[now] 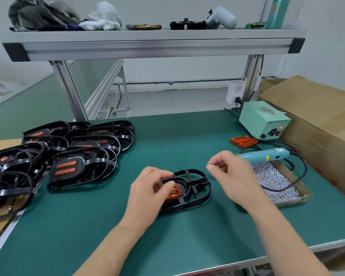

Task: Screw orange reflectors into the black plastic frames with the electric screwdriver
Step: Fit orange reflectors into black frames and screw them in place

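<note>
Black frame: the black frame [196, 189] lies flat on the green counter [167, 140], right in front of the person, between the two hands
Orange reflector: the orange reflector [173, 193] sits inside the frame, at its left end, partly hidden under the thumb
Left hand: the left hand [147, 190] holds the frame by its near left rim; its fingers are curled over the edge and the thumb presses down on the reflector
Right hand: the right hand [232, 172] is up in the air just right of the frame; its fingers are curled and the tips are pinched together, but it is too blurry to tell if a tiny screw is in there
Electric screwdriver: the electric screwdriver [264, 156] lies behind the right hand, on the edge of the tray of screws [275, 181], and no hand touches it
Done pile: the done frames [78, 156] are stacked at the left
How it feels: the frame looks light, thin and hard, with many holes, so it may slide or bend if pushed hard; the reflector looks smooth and could crack or scratch
Where to hold: best to pin the solid rim beside the reflector, flat on the counter
</note>
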